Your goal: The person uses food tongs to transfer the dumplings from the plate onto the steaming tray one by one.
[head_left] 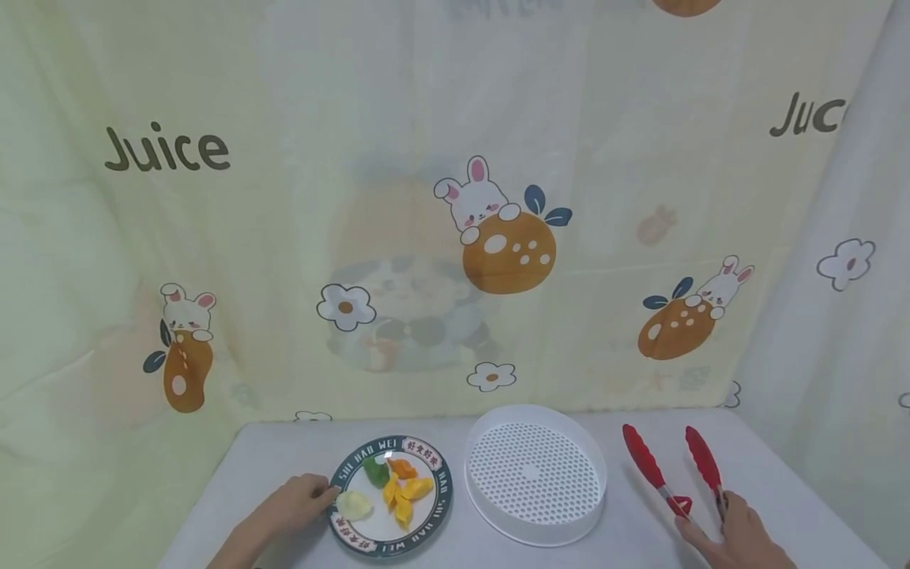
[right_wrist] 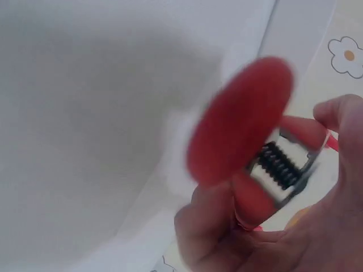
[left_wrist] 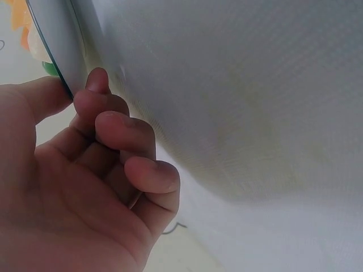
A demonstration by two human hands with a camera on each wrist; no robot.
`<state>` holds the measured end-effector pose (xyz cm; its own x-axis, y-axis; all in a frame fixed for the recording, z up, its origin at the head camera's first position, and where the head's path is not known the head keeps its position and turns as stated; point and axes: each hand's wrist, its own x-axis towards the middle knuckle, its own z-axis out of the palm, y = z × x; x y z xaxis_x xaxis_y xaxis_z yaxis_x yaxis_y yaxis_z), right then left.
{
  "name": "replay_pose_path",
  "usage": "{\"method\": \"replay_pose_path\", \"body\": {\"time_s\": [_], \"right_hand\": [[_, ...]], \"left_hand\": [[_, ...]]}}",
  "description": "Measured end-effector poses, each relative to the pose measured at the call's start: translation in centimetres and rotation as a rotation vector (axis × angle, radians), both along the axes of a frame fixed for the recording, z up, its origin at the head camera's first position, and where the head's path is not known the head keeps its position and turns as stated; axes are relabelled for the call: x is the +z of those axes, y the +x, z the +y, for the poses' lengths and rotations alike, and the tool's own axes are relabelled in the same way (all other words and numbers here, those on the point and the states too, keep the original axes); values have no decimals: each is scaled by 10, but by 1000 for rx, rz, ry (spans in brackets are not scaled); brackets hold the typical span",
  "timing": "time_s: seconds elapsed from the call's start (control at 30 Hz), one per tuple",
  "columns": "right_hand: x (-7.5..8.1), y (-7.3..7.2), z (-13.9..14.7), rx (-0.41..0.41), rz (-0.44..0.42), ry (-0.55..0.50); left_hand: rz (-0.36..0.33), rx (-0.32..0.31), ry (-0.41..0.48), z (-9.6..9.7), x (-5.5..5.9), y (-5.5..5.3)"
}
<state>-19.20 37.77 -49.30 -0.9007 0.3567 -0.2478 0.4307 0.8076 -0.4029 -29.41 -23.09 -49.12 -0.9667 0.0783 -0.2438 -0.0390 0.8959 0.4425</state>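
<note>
On the left of the table, my left hand (head_left: 302, 504) pinches the rim of a round plate (head_left: 445, 498) with a dark patterned border. The left wrist view has the thumb and forefinger at the plate's edge (left_wrist: 55, 48), the other fingers curled below. On the plate lie a green piece (head_left: 377, 473), an orange piece (head_left: 403, 469), several yellow pieces (head_left: 403, 510) and a pale round piece (head_left: 354, 506), food-like in look. My right hand (head_left: 745, 539) grips red-tipped tongs (head_left: 643, 460), their arms spread apart with nothing between the tips. A spring (right_wrist: 279, 164) shows at the tongs' hinge.
Between the plate and the tongs stands a round white basket (head_left: 529, 474) with a perforated bottom and a raised wall. A white cloth covers the table (head_left: 277, 450). Behind it hangs a printed curtain (head_left: 412, 95), with another white curtain at the right side.
</note>
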Motion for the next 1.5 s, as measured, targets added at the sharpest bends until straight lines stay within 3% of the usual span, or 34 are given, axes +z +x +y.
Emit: {"method": "replay_pose_path", "body": {"time_s": [0.3, 0.63, 0.77, 1.5], "right_hand": [[21, 2, -15, 46, -7, -19], [41, -3, -40, 162, 98, 7], [48, -6, -49, 170, 103, -6], [53, -8, -100, 236, 71, -16]], "left_hand": [[-6, 9, 10, 1, 2, 2], [1, 4, 14, -1, -1, 0], [6, 7, 11, -1, 1, 0], [4, 7, 9, 2, 4, 3]]}}
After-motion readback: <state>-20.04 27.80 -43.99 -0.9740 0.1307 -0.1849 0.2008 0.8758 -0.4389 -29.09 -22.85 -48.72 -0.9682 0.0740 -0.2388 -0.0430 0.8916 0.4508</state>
